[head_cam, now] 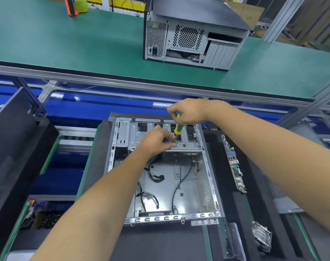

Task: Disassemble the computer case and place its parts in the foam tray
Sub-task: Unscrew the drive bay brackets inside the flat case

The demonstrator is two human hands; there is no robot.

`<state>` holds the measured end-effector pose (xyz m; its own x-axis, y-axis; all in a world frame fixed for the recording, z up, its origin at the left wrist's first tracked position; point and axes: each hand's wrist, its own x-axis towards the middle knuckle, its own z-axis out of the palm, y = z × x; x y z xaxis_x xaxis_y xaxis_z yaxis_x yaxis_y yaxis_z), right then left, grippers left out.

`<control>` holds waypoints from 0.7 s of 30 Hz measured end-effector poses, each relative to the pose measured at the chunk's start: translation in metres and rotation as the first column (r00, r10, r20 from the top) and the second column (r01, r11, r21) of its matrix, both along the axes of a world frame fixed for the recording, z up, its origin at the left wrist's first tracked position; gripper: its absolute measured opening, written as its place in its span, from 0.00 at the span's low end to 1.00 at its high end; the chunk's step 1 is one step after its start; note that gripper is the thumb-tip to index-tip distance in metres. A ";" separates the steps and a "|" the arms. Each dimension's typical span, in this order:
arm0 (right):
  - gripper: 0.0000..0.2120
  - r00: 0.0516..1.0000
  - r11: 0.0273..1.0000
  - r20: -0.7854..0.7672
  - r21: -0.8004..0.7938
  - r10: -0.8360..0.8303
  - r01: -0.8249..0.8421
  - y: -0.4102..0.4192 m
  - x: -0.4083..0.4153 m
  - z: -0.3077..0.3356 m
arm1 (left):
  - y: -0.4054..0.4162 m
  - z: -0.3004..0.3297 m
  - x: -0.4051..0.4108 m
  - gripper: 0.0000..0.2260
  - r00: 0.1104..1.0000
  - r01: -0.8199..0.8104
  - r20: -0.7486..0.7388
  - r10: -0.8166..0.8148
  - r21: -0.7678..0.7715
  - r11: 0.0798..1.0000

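Open computer case [179,185] lying on its side directly below me, its interior facing up; loose black cables [154,178] trail across its metal floor. At the far end of the case sits the drive cage [134,136], a perforated metal bracket spanning its width. My right hand [188,112] is closed around the top of a yellow-and-green screwdriver [178,127], held nearly upright with its tip pointing down at the cage's near edge. My left hand [156,142] rests on that same edge just beside the tip, fingers curled and pinching something small and metallic; what it is cannot be made out, as the fingers cover it. The screwdriver's tip itself is hidden behind my left fingers, so whether it touches a screw cannot be told. To the right of the case, a circuit board [234,164] stands on edge in the black foam tray [254,185], with a crumpled silver bag [262,236] nearer me. A second, closed case [194,32] stands on the green conveyor [66,44] beyond. My forearms hide part of the case's near left corner.
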<state>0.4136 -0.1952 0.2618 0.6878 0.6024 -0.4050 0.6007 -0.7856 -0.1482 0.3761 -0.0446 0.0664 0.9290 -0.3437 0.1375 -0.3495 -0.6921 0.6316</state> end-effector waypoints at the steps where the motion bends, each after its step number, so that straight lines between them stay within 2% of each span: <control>1: 0.10 0.998 0.998 -0.059 0.056 0.002 0.001 0.000 -0.001 0.001 | 0.000 0.000 0.000 0.11 1.000 0.003 0.001 -0.003 0.000 1.000; 2: 0.12 0.997 0.996 -0.083 0.086 0.005 0.002 -0.001 -0.003 0.001 | 0.000 0.000 0.000 0.11 1.000 0.004 0.000 -0.004 0.000 1.000; 4: 0.10 0.999 0.997 -0.045 0.072 -0.019 0.022 -0.002 -0.004 -0.001 | 0.001 0.000 0.001 0.10 1.000 0.008 -0.001 -0.008 -0.005 1.000; 6: 0.04 0.994 0.998 0.101 -0.056 -0.029 0.035 -0.002 -0.002 -0.002 | 0.001 0.000 0.001 0.10 1.000 0.002 -0.005 -0.002 -0.015 1.000; 8: 0.08 0.974 0.981 0.225 -0.189 0.010 0.033 -0.003 -0.001 0.000 | 0.001 -0.001 0.002 0.11 1.000 0.002 -0.021 -0.003 -0.022 1.000; 10: 0.08 0.985 0.983 0.171 -0.182 0.005 0.026 -0.003 0.002 0.002 | 0.001 -0.002 0.001 0.11 1.000 0.007 -0.022 -0.008 -0.024 1.000; 13: 0.06 0.998 0.999 -0.056 -0.004 -0.042 0.042 -0.001 0.000 0.004 | 0.001 -0.003 0.002 0.10 1.000 0.014 -0.016 -0.014 -0.044 0.999; 15: 0.14 0.988 0.992 -0.142 0.101 -0.061 0.076 -0.002 -0.001 0.003 | 0.000 -0.004 0.002 0.10 1.000 0.018 -0.017 -0.019 -0.045 0.999; 16: 0.15 0.989 0.992 -0.137 0.098 -0.061 0.075 -0.004 0.000 0.001 | 0.000 -0.003 0.001 0.11 1.000 0.019 -0.017 -0.019 -0.039 0.999; 19: 0.08 0.998 0.998 0.001 0.000 -0.065 0.065 -0.007 0.005 -0.002 | 0.001 -0.002 0.002 0.12 1.000 0.005 -0.003 -0.005 -0.016 1.000; 21: 0.09 0.990 0.997 0.143 -0.079 -0.012 0.023 -0.010 0.006 -0.003 | 0.000 -0.001 0.001 0.12 1.000 0.004 -0.016 -0.004 -0.017 1.000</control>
